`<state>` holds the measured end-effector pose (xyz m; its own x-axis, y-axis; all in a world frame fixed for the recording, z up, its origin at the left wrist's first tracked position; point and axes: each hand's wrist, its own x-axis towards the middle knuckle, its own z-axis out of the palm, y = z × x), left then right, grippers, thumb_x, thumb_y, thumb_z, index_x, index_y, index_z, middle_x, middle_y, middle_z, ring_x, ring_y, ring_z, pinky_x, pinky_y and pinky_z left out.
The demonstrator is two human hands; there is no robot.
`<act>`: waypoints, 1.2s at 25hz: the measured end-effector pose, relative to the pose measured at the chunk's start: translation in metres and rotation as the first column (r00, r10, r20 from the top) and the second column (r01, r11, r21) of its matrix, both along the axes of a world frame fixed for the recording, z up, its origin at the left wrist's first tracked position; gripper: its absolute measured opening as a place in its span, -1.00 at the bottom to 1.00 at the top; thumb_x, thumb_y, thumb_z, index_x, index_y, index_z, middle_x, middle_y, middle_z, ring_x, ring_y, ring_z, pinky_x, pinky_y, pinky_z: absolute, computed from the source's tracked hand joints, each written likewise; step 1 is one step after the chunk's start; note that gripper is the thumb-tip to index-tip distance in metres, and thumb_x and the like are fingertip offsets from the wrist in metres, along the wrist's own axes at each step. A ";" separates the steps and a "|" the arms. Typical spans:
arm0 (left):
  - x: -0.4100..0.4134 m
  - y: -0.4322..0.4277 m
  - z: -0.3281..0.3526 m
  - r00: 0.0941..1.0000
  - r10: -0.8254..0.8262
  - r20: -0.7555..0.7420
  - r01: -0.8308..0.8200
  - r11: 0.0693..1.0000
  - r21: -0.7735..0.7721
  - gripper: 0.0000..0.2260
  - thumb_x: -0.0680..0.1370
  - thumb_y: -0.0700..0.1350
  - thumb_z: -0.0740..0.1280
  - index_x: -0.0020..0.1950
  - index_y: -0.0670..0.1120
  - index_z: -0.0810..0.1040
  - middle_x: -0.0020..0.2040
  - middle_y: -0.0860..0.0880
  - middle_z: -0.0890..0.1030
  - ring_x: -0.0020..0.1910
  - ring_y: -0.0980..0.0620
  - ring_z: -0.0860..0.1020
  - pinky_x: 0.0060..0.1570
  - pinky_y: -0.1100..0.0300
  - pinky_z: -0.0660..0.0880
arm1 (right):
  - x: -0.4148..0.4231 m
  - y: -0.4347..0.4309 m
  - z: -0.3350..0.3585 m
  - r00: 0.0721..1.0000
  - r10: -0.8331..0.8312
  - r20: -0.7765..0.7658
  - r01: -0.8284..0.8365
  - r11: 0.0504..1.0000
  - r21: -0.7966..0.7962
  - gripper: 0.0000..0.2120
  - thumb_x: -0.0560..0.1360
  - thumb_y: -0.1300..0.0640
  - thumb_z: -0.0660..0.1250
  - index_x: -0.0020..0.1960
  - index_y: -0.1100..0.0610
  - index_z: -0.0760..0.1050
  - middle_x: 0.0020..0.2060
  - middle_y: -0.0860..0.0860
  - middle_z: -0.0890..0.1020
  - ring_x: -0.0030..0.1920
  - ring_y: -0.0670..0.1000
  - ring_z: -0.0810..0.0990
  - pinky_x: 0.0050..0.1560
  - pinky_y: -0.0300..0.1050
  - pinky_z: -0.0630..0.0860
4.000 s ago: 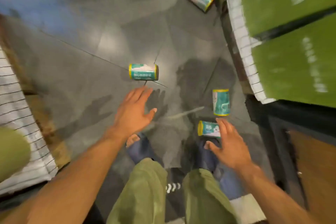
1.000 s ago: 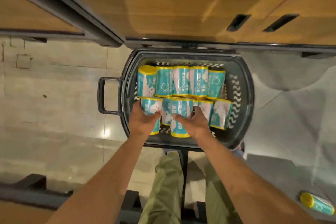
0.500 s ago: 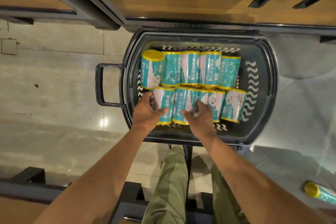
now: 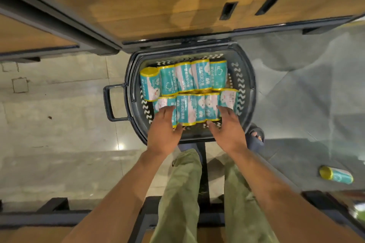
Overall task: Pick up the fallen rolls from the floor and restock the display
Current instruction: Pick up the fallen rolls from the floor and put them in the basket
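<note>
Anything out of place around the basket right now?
Yes. One roll lies on the floor at lower right, apart from the basket. Inside, the back row's leftmost roll sits askew, its yellow end tipped up, unlike its neighbours.

Hidden under left hand [image 4: 165, 134]: most of front row's leftmost roll [image 4: 165, 102]. Unreadable: blurred label print. Cut by right edge, blurred: green-white thing [image 4: 358, 211].
</note>
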<state>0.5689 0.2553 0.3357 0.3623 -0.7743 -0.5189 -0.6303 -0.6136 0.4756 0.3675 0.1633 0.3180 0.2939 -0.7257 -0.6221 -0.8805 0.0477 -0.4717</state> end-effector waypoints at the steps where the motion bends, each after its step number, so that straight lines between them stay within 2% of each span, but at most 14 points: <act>1: -0.008 -0.006 0.026 0.998 -0.069 0.012 0.070 0.997 -0.043 -0.49 0.55 -0.08 0.38 0.47 -0.18 0.42 0.38 -0.15 0.49 0.37 -0.17 0.44 0.37 -0.03 0.44 | -0.015 0.001 0.026 1.000 -0.022 0.001 0.022 0.998 -0.053 -0.40 0.58 -0.05 0.37 0.53 0.15 0.33 0.42 0.14 0.45 0.44 0.19 0.39 0.41 0.13 0.43; 4: -0.044 -0.037 0.116 0.968 -0.242 0.061 0.249 0.956 -0.152 -0.49 0.53 -0.05 0.35 0.46 -0.18 0.43 0.37 -0.16 0.51 0.35 -0.17 0.44 0.36 -0.06 0.43 | -0.065 0.001 0.115 0.992 -0.125 -0.005 0.121 0.970 -0.211 -0.36 0.54 -0.15 0.32 0.50 0.16 0.37 0.40 0.13 0.49 0.41 0.20 0.43 0.38 0.18 0.44; 8: -0.119 -0.077 0.221 0.870 -0.472 0.144 0.493 0.848 -0.198 -0.42 0.51 0.00 0.37 0.49 -0.18 0.40 0.41 -0.18 0.48 0.39 -0.18 0.42 0.42 -0.07 0.36 | -0.150 0.016 0.222 0.955 -0.261 -0.139 0.216 0.937 -0.273 -0.21 0.52 -0.26 0.27 0.60 0.16 0.23 0.55 0.13 0.35 0.54 0.19 0.30 0.51 0.18 0.30; 10: -0.163 -0.096 0.256 0.837 -0.529 0.138 0.547 0.805 -0.231 -0.39 0.49 0.07 0.31 0.49 -0.17 0.40 0.41 -0.18 0.49 0.38 -0.18 0.43 0.44 -0.04 0.34 | -0.194 0.025 0.258 0.935 -0.310 -0.170 0.257 0.927 -0.274 -0.14 0.51 -0.31 0.23 0.64 0.16 0.15 0.60 0.12 0.27 0.59 0.19 0.22 0.59 0.13 0.17; 13: -0.248 -0.141 0.305 0.745 -0.649 0.156 0.665 0.701 -0.259 -0.37 0.47 0.13 0.24 0.49 -0.15 0.38 0.38 -0.18 0.50 0.38 -0.18 0.42 0.45 0.03 0.26 | -0.274 0.022 0.308 0.881 -0.445 -0.161 0.378 0.866 -0.326 -0.14 0.54 -0.34 0.14 0.65 0.16 0.09 0.62 0.12 0.20 0.62 0.17 0.14 0.63 0.09 0.05; 15: -0.307 -0.160 0.336 0.684 -0.709 0.173 0.727 0.646 -0.232 -0.35 0.48 0.13 0.23 0.50 -0.16 0.38 0.37 -0.20 0.50 0.38 -0.21 0.43 0.44 -0.03 0.31 | -0.326 0.026 0.340 0.852 -0.499 -0.156 0.424 0.834 -0.353 -0.16 0.55 -0.33 0.09 0.65 0.17 0.11 0.62 0.13 0.21 0.62 0.18 0.15 0.63 0.09 0.05; 16: -0.336 -0.165 0.351 0.652 -0.735 0.185 0.755 0.611 -0.235 -0.35 0.49 0.13 0.24 0.50 -0.18 0.39 0.38 -0.21 0.50 0.39 -0.22 0.43 0.43 -0.06 0.35 | -0.352 0.030 0.354 0.830 -0.539 -0.145 0.458 0.806 -0.374 -0.18 0.57 -0.31 0.14 0.64 0.17 0.12 0.62 0.13 0.22 0.62 0.19 0.16 0.63 0.09 0.06; 19: -0.418 -0.180 0.386 0.561 -0.804 0.195 0.819 0.505 -0.273 -0.37 0.52 0.13 0.27 0.51 -0.19 0.39 0.38 -0.22 0.51 0.38 -0.24 0.46 0.39 -0.12 0.41 | -0.419 0.027 0.386 0.730 -0.677 -0.092 0.584 0.688 -0.431 -0.21 0.58 -0.25 0.25 0.62 0.19 0.18 0.59 0.15 0.27 0.59 0.20 0.21 0.61 0.09 0.12; 23: -0.506 -0.198 0.420 0.501 -0.842 0.201 0.846 0.428 -0.318 -0.37 0.52 0.15 0.25 0.51 -0.15 0.39 0.39 -0.17 0.50 0.36 -0.19 0.47 0.35 -0.06 0.46 | -0.504 0.011 0.396 0.584 -0.810 -0.054 0.699 0.536 -0.474 -0.21 0.54 -0.22 0.29 0.59 0.23 0.23 0.55 0.19 0.35 0.56 0.21 0.28 0.58 0.13 0.21; 27: -0.569 -0.242 0.419 0.409 -0.897 0.169 0.873 0.331 -0.358 -0.41 0.56 0.09 0.33 0.53 -0.13 0.36 0.42 -0.12 0.48 0.38 -0.14 0.45 0.36 -0.02 0.42 | -0.557 -0.004 0.387 0.482 -0.874 -0.065 0.764 0.456 -0.457 -0.19 0.55 -0.26 0.31 0.60 0.21 0.19 0.56 0.16 0.31 0.57 0.18 0.24 0.58 0.12 0.21; 30: -0.620 -0.307 0.409 0.327 -0.935 0.139 0.906 0.267 -0.329 -0.39 0.58 0.06 0.38 0.57 -0.09 0.30 0.49 -0.10 0.42 0.45 -0.10 0.38 0.41 0.01 0.38 | -0.583 -0.017 0.384 0.365 -0.929 -0.060 0.810 0.349 -0.471 -0.19 0.56 -0.27 0.31 0.62 0.17 0.18 0.59 0.12 0.27 0.59 0.15 0.21 0.58 0.10 0.22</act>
<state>-0.0508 -0.0516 0.7444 -0.7233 -0.6668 -0.1797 -0.6330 0.5361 0.5585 -0.2152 0.1465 0.7017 -0.7657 -0.6032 -0.2233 -0.4992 0.7762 -0.3850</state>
